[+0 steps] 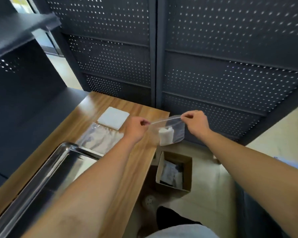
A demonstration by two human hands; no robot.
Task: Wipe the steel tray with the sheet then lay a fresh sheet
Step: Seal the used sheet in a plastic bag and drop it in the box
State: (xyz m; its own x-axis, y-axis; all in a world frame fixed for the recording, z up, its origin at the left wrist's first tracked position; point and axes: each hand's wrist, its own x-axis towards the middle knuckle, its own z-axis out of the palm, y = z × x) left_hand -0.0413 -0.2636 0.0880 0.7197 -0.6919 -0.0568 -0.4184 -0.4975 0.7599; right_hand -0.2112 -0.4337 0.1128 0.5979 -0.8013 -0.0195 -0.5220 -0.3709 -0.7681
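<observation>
Both my hands hold a clear zip bag up beyond the table's right edge. My left hand pinches its top left end and my right hand pinches its top right end. Inside the bag sits a crumpled white sheet. The steel tray lies on the wooden table at the lower left, partly hidden by my left forearm. A stack of fresh white sheets rests at the table's far end, with a flat clear plastic bag lying between it and the tray.
An open cardboard box with crumpled material inside stands on the floor right of the table, below the held bag. A dark perforated metal panel rises behind. A dark shelf unit lines the table's left side.
</observation>
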